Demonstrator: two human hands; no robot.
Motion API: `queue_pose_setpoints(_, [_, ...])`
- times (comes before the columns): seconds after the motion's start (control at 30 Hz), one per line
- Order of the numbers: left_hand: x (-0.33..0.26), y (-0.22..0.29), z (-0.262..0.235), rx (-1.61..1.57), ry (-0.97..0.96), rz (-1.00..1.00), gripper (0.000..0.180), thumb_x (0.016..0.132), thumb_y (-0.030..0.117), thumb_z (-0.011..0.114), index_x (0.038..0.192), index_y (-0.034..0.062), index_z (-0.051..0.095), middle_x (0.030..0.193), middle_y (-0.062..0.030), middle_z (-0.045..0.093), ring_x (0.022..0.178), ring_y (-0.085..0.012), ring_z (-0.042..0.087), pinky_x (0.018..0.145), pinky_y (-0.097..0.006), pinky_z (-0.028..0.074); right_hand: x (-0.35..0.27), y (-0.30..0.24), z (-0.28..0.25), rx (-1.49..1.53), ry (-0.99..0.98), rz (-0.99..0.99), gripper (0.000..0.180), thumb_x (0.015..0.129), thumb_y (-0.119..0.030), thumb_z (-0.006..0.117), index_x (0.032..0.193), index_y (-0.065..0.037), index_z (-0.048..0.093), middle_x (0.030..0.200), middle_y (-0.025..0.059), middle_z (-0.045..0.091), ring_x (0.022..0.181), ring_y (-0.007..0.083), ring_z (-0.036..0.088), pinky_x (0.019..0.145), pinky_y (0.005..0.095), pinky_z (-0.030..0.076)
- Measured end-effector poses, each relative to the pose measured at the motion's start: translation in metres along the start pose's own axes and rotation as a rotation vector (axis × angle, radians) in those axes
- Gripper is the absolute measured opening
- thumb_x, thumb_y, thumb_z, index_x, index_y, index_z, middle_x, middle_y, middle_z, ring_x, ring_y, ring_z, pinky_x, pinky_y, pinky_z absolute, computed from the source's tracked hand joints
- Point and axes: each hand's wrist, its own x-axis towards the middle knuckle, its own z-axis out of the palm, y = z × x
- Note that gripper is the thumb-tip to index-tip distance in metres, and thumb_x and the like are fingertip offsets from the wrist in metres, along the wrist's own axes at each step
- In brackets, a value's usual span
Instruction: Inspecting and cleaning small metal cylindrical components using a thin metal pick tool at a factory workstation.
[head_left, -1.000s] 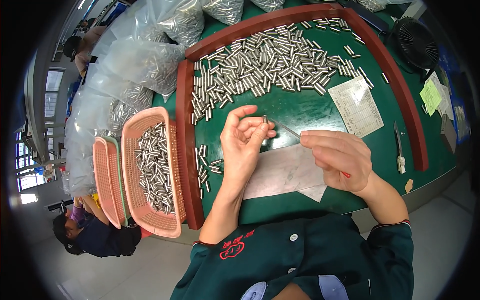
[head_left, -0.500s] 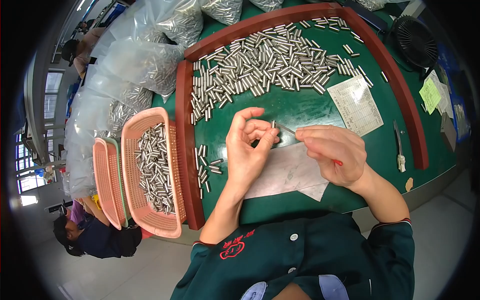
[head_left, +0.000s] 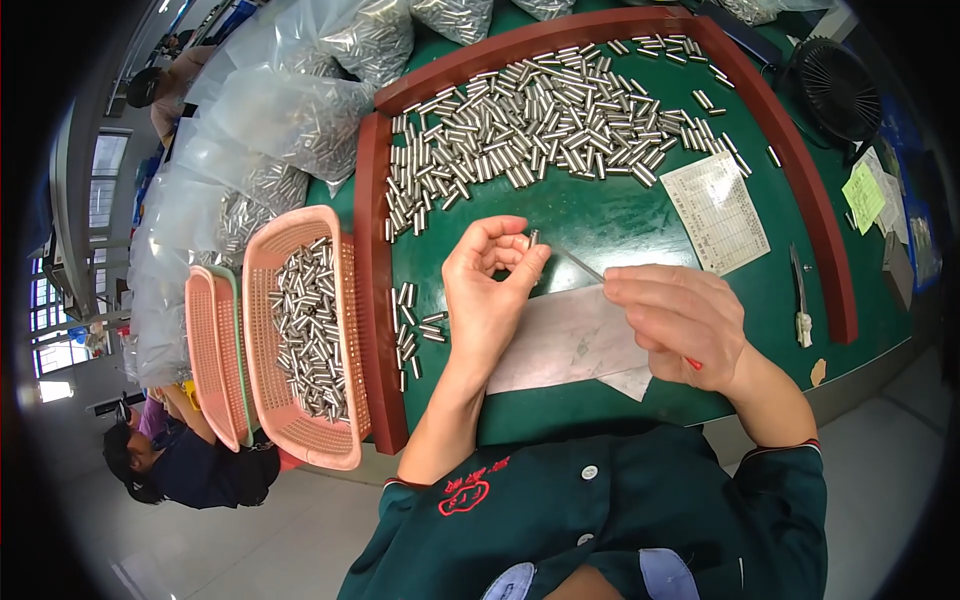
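Between thumb and fingertip, my left hand [head_left: 488, 285] pinches a small shiny metal pin [head_left: 534, 238], held upright. My right hand [head_left: 685, 318] is closed round a thin metal rod tool [head_left: 580, 265] with a red end [head_left: 694, 364] showing below the palm. The tool's tip points up and left at the pin, with a small gap between them. Under both hands lies a stained pale sheet [head_left: 560, 340] on the green tabletop [head_left: 600, 225]. Beyond the hands spreads a big heap of similar metal pins [head_left: 530, 120].
A dark red wooden frame [head_left: 376, 270] borders the work area. Left of it stand a pink basket [head_left: 257, 400] of pins and bulging plastic bags [head_left: 235, 130]. On the right are a printed paper sheet [head_left: 712, 212], tweezers [head_left: 798, 290] and a black fan [head_left: 832, 88]. A few pins [head_left: 408, 315] lie nearer the basket.
My left hand has shifted slightly left with the pin, and my right hand slightly right and down. The tool's tip, close against the pin before, now stands a little away from it.
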Motion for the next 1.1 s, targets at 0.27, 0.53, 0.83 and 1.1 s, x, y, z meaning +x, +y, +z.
queue_pose_setpoints(0.27, [-0.002,-0.004,0.001,0.203,-0.019,0.059,0.021,0.069,-0.002,0.069,0.085,-0.0015,0.056,0.071,-0.0015,0.056,0.061,-0.0046,0.05,0.059,-0.019,0.043,0.0,0.001,0.005,0.001,-0.023,0.036,0.016,0.081,-0.002,0.055,0.095,0.001,0.05,0.085,0.017,0.063,0.075,0.0309,0.065,0.058,0.0318,0.053])
queue_pose_setpoints(0.53, [-0.007,-0.003,0.004,0.155,-0.055,0.078,0.018,0.069,-0.001,0.07,0.081,-0.0027,0.056,0.072,-0.0019,0.058,0.061,-0.0049,0.05,0.058,-0.019,0.044,-0.004,0.005,0.012,-0.021,-0.008,0.032,0.023,0.076,-0.001,0.061,0.096,0.0,0.052,0.086,0.0166,0.063,0.076,0.0301,0.064,0.058,0.0317,0.053])
queue_pose_setpoints(0.83, [-0.006,0.001,0.003,-0.24,-0.044,-0.093,0.013,0.076,-0.004,0.064,0.085,-0.0013,0.056,0.076,-0.0029,0.06,0.066,-0.0042,0.055,0.062,-0.016,0.044,-0.001,0.006,0.013,-0.06,0.005,-0.016,0.023,0.068,-0.003,0.067,0.087,0.002,0.056,0.085,0.0157,0.062,0.075,0.0286,0.064,0.058,0.0316,0.054])
queue_pose_setpoints(1.1, [-0.001,0.0,-0.001,-0.139,0.036,-0.034,0.011,0.076,-0.003,0.064,0.083,-0.0011,0.056,0.073,-0.003,0.06,0.064,-0.0048,0.055,0.059,-0.017,0.044,0.005,-0.006,-0.002,-0.004,-0.044,-0.054,0.033,0.071,0.001,0.064,0.1,0.001,0.05,0.089,0.0191,0.062,0.079,0.0319,0.064,0.058,0.0323,0.054])
